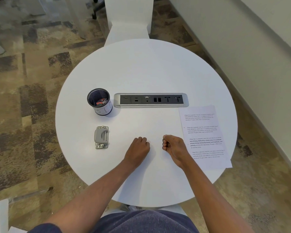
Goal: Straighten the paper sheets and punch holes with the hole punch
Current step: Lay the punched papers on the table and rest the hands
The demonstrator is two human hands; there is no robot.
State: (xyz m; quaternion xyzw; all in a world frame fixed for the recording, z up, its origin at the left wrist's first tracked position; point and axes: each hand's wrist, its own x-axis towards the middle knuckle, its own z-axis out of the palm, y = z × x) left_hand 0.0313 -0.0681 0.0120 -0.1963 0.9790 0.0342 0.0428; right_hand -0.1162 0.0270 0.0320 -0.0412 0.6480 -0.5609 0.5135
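Note:
Printed paper sheets (pixel 205 132) lie in a slightly uneven stack at the right side of the round white table (pixel 141 68), their lower right corner reaching past the rim. A grey metal hole punch (pixel 101 137) sits on the left side, apart from the sheets. My left hand (pixel 139 146) rests on the table near the middle as a closed fist holding nothing. Just to its right, my right hand (pixel 172 145) is also curled into a fist, empty, with its wrist touching the left edge of the sheets.
A black mesh cup (pixel 99 101) with small items inside stands behind the hole punch. A silver power and data socket strip (pixel 151 100) is set into the table's middle. A white chair (pixel 128 19) stands at the far side, and a wall runs along the right.

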